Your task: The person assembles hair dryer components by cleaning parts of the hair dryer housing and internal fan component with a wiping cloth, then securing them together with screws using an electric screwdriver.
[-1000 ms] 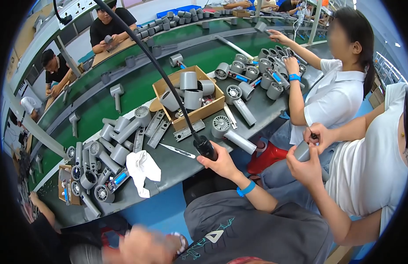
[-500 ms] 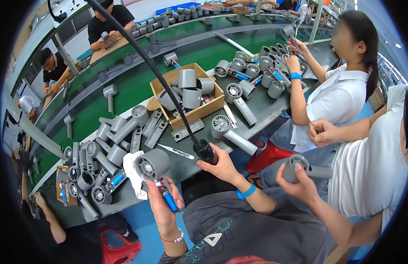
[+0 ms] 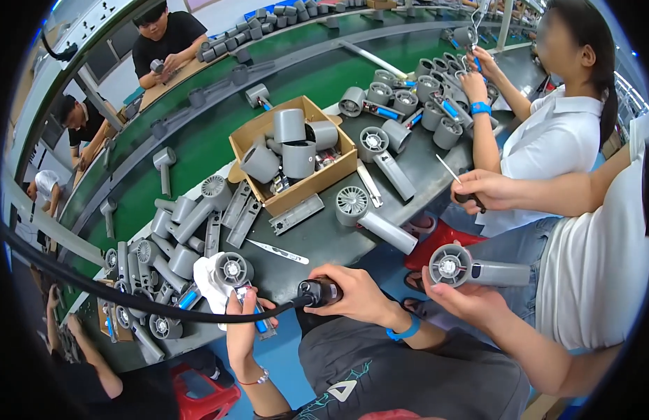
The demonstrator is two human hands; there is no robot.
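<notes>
My left hand (image 3: 242, 325) is closed on a half-assembled handheld fan (image 3: 235, 269): its grey round head faces up with the blades showing, and the opened handle bares wires and a blue battery (image 3: 262, 326). Held in my right hand (image 3: 359, 292), which wears a blue wristband, is a black electric screwdriver (image 3: 320, 291). Its thick black cable (image 3: 163, 312) sweeps left across my left hand and the fan. The tool's tip is hidden. Just beyond the fan a crumpled white cloth (image 3: 211, 281) lies on the bench. White tweezers (image 3: 277, 252) rest farther off.
A cardboard box (image 3: 317, 183) of grey fan housings stands on the bench (image 3: 268, 276). Grey fan parts are heaped left and far right; a fan (image 3: 380, 224) lies near the edge. At right, a co-worker holds a fan (image 3: 478, 270) and a screwdriver (image 3: 459, 182). Beyond runs a green conveyor (image 3: 198, 150).
The screwdriver has tipped over, its cable swinging from upright down to the left. My left hand has lowered and turned the fan. The co-worker's fan now faces up, and their screwdriver shows.
</notes>
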